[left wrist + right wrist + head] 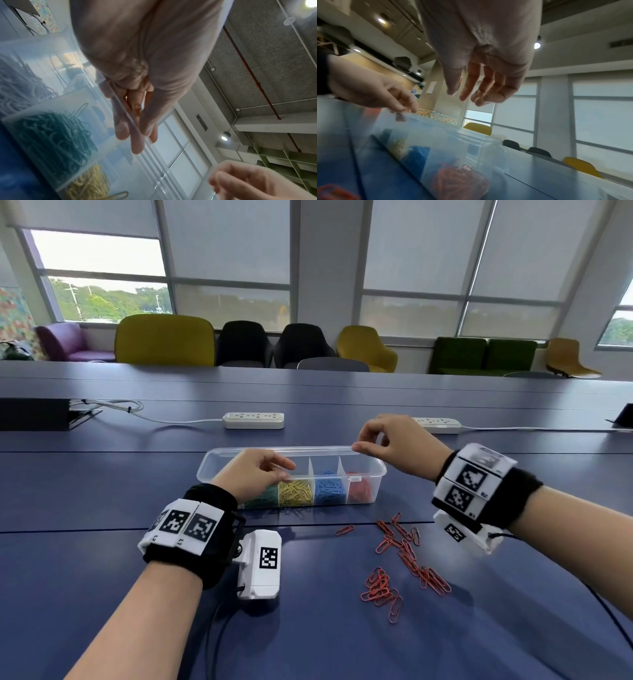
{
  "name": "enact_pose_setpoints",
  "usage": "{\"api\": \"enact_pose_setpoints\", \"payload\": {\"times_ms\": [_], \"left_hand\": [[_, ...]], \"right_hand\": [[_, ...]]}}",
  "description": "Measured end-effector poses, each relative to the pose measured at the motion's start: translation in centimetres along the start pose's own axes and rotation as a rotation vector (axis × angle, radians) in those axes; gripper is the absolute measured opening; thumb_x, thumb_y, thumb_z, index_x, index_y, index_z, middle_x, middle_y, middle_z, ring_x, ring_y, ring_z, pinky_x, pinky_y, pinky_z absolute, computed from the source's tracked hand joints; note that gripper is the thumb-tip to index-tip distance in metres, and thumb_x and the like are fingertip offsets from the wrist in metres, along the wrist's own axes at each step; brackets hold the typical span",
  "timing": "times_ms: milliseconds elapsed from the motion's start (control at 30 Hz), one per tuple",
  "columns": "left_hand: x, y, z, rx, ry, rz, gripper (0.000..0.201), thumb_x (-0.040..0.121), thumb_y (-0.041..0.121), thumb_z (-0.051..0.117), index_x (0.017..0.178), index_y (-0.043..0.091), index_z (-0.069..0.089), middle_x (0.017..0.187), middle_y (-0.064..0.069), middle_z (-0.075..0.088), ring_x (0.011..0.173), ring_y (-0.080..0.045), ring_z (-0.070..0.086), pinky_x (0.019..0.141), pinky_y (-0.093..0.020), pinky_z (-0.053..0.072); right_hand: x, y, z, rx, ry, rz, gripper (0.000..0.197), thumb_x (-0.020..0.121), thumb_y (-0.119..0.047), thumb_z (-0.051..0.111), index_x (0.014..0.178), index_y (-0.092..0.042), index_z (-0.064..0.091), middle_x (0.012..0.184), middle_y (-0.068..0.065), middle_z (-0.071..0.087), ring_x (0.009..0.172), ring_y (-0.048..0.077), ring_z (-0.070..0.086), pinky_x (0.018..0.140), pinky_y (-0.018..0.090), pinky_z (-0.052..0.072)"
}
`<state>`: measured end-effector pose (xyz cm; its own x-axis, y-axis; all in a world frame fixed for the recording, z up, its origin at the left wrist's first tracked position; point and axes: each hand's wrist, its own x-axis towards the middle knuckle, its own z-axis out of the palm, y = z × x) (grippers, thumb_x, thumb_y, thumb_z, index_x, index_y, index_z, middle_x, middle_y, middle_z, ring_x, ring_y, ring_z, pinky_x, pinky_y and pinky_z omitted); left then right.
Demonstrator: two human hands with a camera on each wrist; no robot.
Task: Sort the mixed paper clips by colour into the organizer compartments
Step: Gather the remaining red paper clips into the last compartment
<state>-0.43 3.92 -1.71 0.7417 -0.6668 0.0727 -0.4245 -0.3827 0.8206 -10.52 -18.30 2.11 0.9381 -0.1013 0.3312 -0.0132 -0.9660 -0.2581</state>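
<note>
Loose red clips (404, 563) lie on the desk (102, 474) at about 5 o'clock from the organizer (378, 470) — nearer the right hand (397, 446). Its long axis runs left-right; green, yellow, blue and red fill separate compartments. Both hands pinch a clear lid (318, 449) — the left hand (253, 470) at the near edge.

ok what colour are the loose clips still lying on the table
Red, apart from one greyish clip; the loose clips show best in the head view.

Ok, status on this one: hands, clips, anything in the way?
Left hand pinches clear lid over organizer. Right hand at lid's edge, grip unclear. Red clips loose on table. Lid stands between clips and compartments.
</note>
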Motion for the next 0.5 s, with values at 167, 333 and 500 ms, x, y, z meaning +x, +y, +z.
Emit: {"api": "enact_pose_setpoints", "payload": {"times_ms": [167, 333, 500], "left_hand": [[0.2, -0.1, 0.0, 0.011, -0.004, -0.010, 0.017, 0.090, 0.005, 0.058, 0.089, 0.021, 0.063, 0.094, -0.015, 0.069, 0.088, -0.017, 0.057, 0.078, -0.019, 0.043], [0.1, 0.1, 0.1, 0.035, 0.002, -0.016, 0.012, 0.088, 0.008, 0.060, 0.096, 0.016, 0.064, 0.100, -0.018, 0.069, 0.090, -0.019, 0.059, 0.080, -0.019, 0.045], [0.0, 0.1, 0.1, 0.037, 0.014, -0.018, 0.012, 0.088, 0.008, 0.061, 0.092, 0.019, 0.064, 0.101, -0.020, 0.069, 0.091, -0.023, 0.061, 0.094, -0.035, 0.046]], "right_hand": [[-4.4, 1.1, 0.3, -0.196, -0.433, 0.125, 0.052, 0.092, -0.055, 0.040, 0.102, -0.012, 0.067, 0.101, 0.008, 0.069, 0.091, 0.023, 0.063, 0.085, 0.035, 0.050], [-7.2, 1.0, 1.8, -0.193, -0.742, 0.157, 0.060, 0.093, -0.059, 0.029, 0.132, -0.018, 0.048, 0.134, 0.003, 0.052, 0.126, 0.023, 0.047, 0.107, 0.034, 0.034], [-10.2, -1.7, 1.7, -0.041, -0.747, -0.009, 0.060, 0.088, -0.053, 0.052, 0.140, -0.024, 0.042, 0.149, -0.004, 0.033, 0.136, 0.012, 0.033, 0.109, 0.021, 0.024]]}}
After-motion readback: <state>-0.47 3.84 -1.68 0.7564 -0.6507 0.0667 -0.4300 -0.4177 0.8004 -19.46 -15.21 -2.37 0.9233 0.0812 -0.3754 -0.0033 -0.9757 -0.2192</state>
